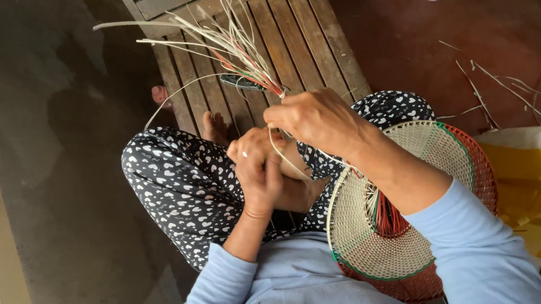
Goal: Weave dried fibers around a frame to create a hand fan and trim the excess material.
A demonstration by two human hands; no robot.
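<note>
I sit cross-legged on a wooden slat bench (290,28). A round woven basket (403,229) of cream strips with green and red bands rests against my right forearm and lap. My right hand (313,118) is closed on a bundle of loose cream, red and green strips (227,46) that fan out up and to the left. Just below it, my left hand (257,164) pinches a thin cream strip (282,159) that curves between the two hands. One long strip loops out to the left past my bare foot (214,128).
A dark knife-like tool (243,81) lies on the slats beyond my hands. Loose strips (493,84) are scattered on the red floor at the right. A yellow and white sack (531,180) sits at the right edge. Grey concrete floor (53,126) runs along the left.
</note>
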